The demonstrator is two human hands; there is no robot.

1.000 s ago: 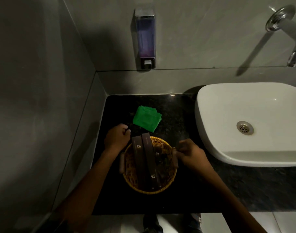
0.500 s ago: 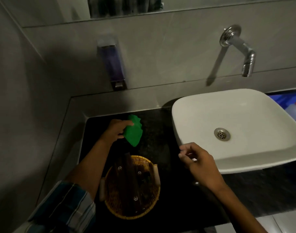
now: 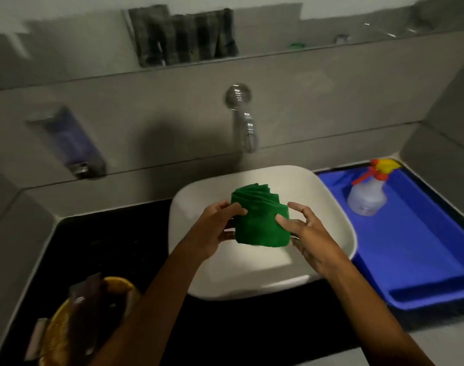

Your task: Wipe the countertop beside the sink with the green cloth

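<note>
The folded green cloth (image 3: 261, 217) is held in the air above the white sink basin (image 3: 328, 207). My left hand (image 3: 217, 228) grips its left edge with thumb on top. My right hand (image 3: 304, 231) holds its right edge with thumb pressed on the front, the other fingers spread. The black countertop (image 3: 106, 247) lies to the left of the sink, below and away from the cloth.
A wicker basket (image 3: 59, 336) with dark brown packets sits at the counter's near left. A blue tray (image 3: 420, 249) holding a spray bottle (image 3: 368, 196) is right of the sink. A wall tap (image 3: 245, 122) and a soap dispenser (image 3: 69, 143) are on the back wall.
My left hand lifted the cloth off the counter and carried it right, over the sink. My right hand came up and took its other edge. The view swung right.
</note>
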